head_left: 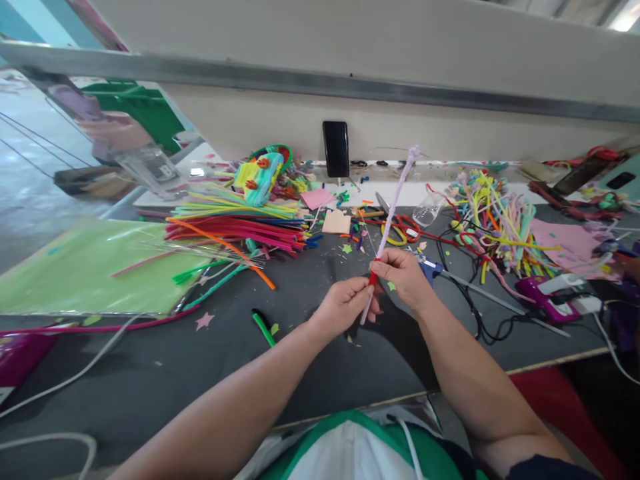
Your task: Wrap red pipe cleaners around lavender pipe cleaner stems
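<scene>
A lavender pipe cleaner (393, 207) stands at a slant above the dark table, its top end curled into a small knot. Around its lower part runs a short red band (373, 275), partly covered by my fingers. My left hand (345, 303) pinches the stem at the lower edge of this band, and the lavender end pokes out below. Just above, my right hand (403, 277) is closed on the stem at the band's upper edge, thumb on top. Whether the red piece is a pipe cleaner too, I cannot tell.
Bundled pipe cleaners (240, 227) lie left, a tangled heap (493, 213) right. Behind are yellow-handled scissors (395, 235) and an upright phone (336, 148). A blue glue gun (430, 268), black cables and a purple power strip (547, 300) sit right. A green sheet (90, 267) lies left.
</scene>
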A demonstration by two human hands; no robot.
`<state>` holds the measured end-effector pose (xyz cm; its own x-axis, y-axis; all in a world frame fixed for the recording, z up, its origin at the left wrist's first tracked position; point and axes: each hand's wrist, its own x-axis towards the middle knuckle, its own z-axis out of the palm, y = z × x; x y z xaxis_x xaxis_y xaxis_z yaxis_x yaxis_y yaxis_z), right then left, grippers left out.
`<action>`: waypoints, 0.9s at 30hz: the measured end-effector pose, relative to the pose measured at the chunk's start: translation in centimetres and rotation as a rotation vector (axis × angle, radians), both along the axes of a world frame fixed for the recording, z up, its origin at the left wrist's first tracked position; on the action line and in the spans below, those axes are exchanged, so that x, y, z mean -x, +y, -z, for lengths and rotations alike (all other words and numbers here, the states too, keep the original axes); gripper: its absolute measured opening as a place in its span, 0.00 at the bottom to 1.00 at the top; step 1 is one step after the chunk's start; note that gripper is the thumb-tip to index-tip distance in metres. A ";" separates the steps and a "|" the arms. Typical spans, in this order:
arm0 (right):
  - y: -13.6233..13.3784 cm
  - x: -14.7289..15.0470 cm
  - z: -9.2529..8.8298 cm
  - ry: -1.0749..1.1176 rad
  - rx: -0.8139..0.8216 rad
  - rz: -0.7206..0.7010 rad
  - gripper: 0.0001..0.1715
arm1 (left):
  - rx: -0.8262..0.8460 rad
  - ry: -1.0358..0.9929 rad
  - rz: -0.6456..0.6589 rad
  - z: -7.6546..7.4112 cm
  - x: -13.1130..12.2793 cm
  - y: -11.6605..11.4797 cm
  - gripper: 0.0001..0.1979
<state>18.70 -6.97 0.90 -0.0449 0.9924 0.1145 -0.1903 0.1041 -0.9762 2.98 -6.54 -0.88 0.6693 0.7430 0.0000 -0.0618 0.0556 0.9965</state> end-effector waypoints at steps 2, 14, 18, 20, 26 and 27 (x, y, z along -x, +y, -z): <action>0.1 0.0 0.1 -0.003 -0.008 0.038 0.11 | -0.009 -0.002 -0.013 -0.1 0.0 -0.1 0.14; 0.0 -0.6 0.1 0.119 -0.008 -0.084 0.08 | 0.506 -0.426 0.297 -0.6 0.4 -0.1 0.14; 0.0 -0.7 0.1 0.105 -0.017 -0.107 0.09 | 0.539 -0.429 0.300 -0.5 0.4 -0.1 0.13; 0.0 -0.7 0.1 0.100 -0.025 -0.118 0.08 | 0.553 -0.429 0.299 -0.5 0.3 -0.1 0.12; -0.1 -0.6 0.0 0.097 -0.038 -0.132 0.07 | 0.549 -0.438 0.293 -0.3 0.3 -0.1 0.12; -0.1 -0.6 0.0 0.089 -0.037 -0.134 0.07 | 0.550 -0.438 0.298 -0.3 0.4 -0.2 0.12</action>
<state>19.29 -7.11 0.91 -0.1641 0.9733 0.1606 -0.2905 0.1079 -0.9508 2.63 -6.69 -0.63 0.8657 0.5006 -0.0062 -0.3494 0.6131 0.7085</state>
